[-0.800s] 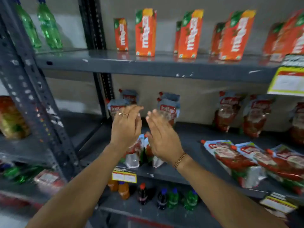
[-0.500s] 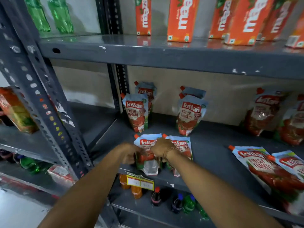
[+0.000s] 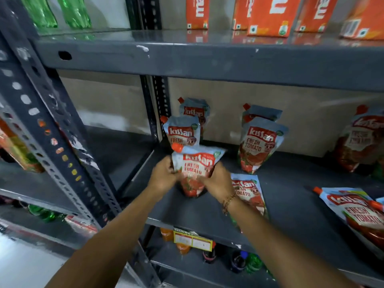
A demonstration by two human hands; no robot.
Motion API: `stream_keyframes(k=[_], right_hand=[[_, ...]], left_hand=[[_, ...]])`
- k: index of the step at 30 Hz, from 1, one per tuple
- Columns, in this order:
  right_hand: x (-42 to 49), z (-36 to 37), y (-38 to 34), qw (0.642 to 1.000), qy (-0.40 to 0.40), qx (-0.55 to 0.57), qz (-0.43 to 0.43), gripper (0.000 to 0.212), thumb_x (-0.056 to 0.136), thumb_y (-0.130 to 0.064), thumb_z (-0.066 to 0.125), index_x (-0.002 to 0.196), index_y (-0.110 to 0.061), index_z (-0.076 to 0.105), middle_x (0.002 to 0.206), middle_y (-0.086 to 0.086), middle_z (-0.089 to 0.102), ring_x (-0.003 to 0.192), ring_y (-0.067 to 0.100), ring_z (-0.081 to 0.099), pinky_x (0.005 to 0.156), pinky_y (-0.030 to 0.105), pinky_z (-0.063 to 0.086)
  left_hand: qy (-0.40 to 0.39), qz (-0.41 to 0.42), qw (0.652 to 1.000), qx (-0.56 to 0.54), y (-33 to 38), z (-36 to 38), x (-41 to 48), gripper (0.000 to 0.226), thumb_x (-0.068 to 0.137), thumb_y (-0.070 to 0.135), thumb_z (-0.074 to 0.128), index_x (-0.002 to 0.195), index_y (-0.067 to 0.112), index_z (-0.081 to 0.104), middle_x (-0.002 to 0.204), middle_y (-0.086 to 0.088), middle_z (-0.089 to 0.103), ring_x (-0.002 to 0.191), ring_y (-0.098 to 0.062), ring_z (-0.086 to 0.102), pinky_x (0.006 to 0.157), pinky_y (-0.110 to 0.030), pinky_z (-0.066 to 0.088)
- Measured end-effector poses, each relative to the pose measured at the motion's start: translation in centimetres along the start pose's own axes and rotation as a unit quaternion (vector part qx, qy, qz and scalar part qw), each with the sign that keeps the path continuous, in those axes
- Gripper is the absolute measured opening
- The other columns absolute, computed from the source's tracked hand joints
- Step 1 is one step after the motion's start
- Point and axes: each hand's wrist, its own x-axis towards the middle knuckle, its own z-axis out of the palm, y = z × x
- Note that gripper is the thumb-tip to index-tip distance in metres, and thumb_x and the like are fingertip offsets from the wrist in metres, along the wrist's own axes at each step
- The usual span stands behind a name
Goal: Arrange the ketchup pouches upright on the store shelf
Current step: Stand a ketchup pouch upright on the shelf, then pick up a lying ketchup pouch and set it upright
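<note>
My left hand (image 3: 163, 176) and my right hand (image 3: 217, 181) both grip a ketchup pouch (image 3: 195, 169) with an orange cap, held nearly upright just above the grey shelf (image 3: 207, 213). Behind it two pouches (image 3: 182, 132) stand upright at the shelf's left end. Another upright pair (image 3: 259, 142) stands further right. One pouch (image 3: 248, 193) lies flat beside my right wrist, partly hidden by it. More flat pouches (image 3: 357, 213) lie at the right edge, and blurred upright ones (image 3: 361, 140) stand at the back right.
Orange juice cartons (image 3: 268, 15) line the shelf above, with green bottles (image 3: 58, 11) to their left. Small drink bottles (image 3: 239, 260) stand on the shelf below, behind a yellow price tag (image 3: 192, 241). A perforated grey upright (image 3: 47, 142) rises at the left.
Both hands dropped to the flat pouches at the shelf front, took hold of the left one and raised it nearly upright. The camera moved closer to the shelf.
</note>
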Motion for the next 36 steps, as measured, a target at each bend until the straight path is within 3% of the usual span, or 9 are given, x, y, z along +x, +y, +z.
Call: stream_keyframes(k=[6, 10, 12, 14, 19, 25, 29, 33, 36], right_hand=[[0.4, -2.0, 1.2, 0.985, -0.089, -0.145, 0.01, 0.057, 0.071, -0.02, 0.074, 0.12, -0.006, 0.047, 0.13, 0.013, 0.055, 0.119, 0.029, 0.052, 0.098, 0.036, 0.045], [0.5, -5.3, 3.7, 0.931, -0.047, -0.312, 0.182, 0.077, 0.078, -0.044, 0.059, 0.139, -0.007, 0.03, 0.147, 0.017, 0.033, 0.135, 0.039, 0.03, 0.111, 0.048, 0.033], [0.2, -6.7, 4.9, 0.931, -0.063, -0.24, 0.268, 0.093, 0.066, -0.052, 0.06, 0.14, -0.006, 0.031, 0.146, 0.018, 0.036, 0.132, 0.035, 0.039, 0.109, 0.04, 0.038], [-0.1, -7.3, 5.4, 0.95, -0.026, -0.165, 0.262, 0.071, 0.072, -0.037, 0.06, 0.133, -0.003, 0.044, 0.138, 0.019, 0.049, 0.123, 0.033, 0.051, 0.101, 0.036, 0.046], [-0.9, -8.6, 5.5, 0.976, 0.152, -0.036, 0.151, 0.035, 0.08, -0.007, 0.056, 0.114, -0.005, 0.054, 0.118, 0.018, 0.061, 0.106, 0.032, 0.061, 0.09, 0.04, 0.054], [-3.0, -9.1, 4.2, 0.976, 0.211, 0.047, -0.034, 0.043, 0.085, -0.002, 0.051, 0.127, -0.007, 0.044, 0.114, 0.007, 0.052, 0.102, 0.014, 0.052, 0.088, 0.026, 0.044], [-2.6, -10.7, 6.2, 0.993, 0.113, 0.039, 0.02, 0.035, 0.085, 0.0, 0.049, 0.119, -0.005, 0.047, 0.12, 0.016, 0.06, 0.111, 0.028, 0.058, 0.09, 0.032, 0.05], [-1.8, -15.1, 7.3, 0.991, 0.017, -0.131, 0.024, 0.048, 0.085, -0.003, 0.053, 0.131, -0.005, 0.044, 0.138, 0.017, 0.048, 0.128, 0.031, 0.045, 0.108, 0.037, 0.036], [-2.3, -20.0, 8.0, 0.932, 0.04, -0.353, 0.075, 0.044, 0.085, -0.018, 0.055, 0.125, -0.001, 0.051, 0.133, 0.021, 0.053, 0.124, 0.036, 0.048, 0.106, 0.039, 0.038]], left_hand=[[-0.016, -0.146, 0.928, 0.342, -0.5, 0.2, -0.1, 0.034, 0.085, 0.039, 0.063, 0.071, 0.011, 0.051, 0.08, -0.013, 0.064, 0.079, -0.028, 0.068, 0.069, -0.035, 0.055], [-0.185, -0.3, 0.906, 0.233, 1.4, 3.7, -1.6, 0.031, 0.093, 0.032, 0.055, 0.094, 0.002, 0.053, 0.075, -0.013, 0.06, 0.056, -0.019, 0.063, 0.063, -0.033, 0.06], [-0.235, -0.322, 0.905, 0.147, 1.2, 6.4, -2.2, 0.033, 0.094, 0.029, 0.055, 0.109, -0.001, 0.053, 0.093, -0.019, 0.066, 0.067, -0.02, 0.066, 0.074, -0.029, 0.06], [-0.249, -0.356, 0.9, 0.034, 0.6, 8.9, -2.5, 0.032, 0.093, 0.022, 0.057, 0.118, 0.002, 0.053, 0.11, -0.018, 0.064, 0.089, -0.024, 0.066, 0.083, -0.031, 0.055], [-0.179, -0.236, 0.955, -0.008, 0.7, 11.2, -2.7, 0.016, 0.079, -0.004, 0.069, 0.079, 0.009, 0.059, 0.092, -0.006, 0.068, 0.08, -0.017, 0.065, 0.069, -0.029, 0.054], [-0.071, 0.009, 0.993, 0.09, 0.9, 12.0, -1.5, 0.039, 0.069, 0.004, 0.078, 0.099, 0.011, 0.055, 0.107, -0.008, 0.069, 0.1, -0.024, 0.066, 0.09, -0.044, 0.054], [0.018, -0.091, 0.991, 0.091, -1.5, 14.6, -2.8, 0.027, 0.072, 0.02, 0.078, 0.084, 0.006, 0.058, 0.094, -0.017, 0.07, 0.091, -0.032, 0.067, 0.075, -0.039, 0.052], [0.188, -0.234, 0.953, -0.037, -0.6, 18.3, -5.2, 0.037, 0.082, 0.018, 0.064, 0.112, -0.004, 0.062, 0.114, -0.016, 0.066, 0.099, -0.034, 0.065, 0.072, -0.033, 0.048], [0.043, -0.34, 0.926, -0.159, 0.7, 22.2, -6.8, 0.03, 0.093, 0.021, 0.049, 0.12, 0.009, 0.055, 0.112, -0.008, 0.059, 0.072, -0.018, 0.053, 0.063, -0.027, 0.042]])
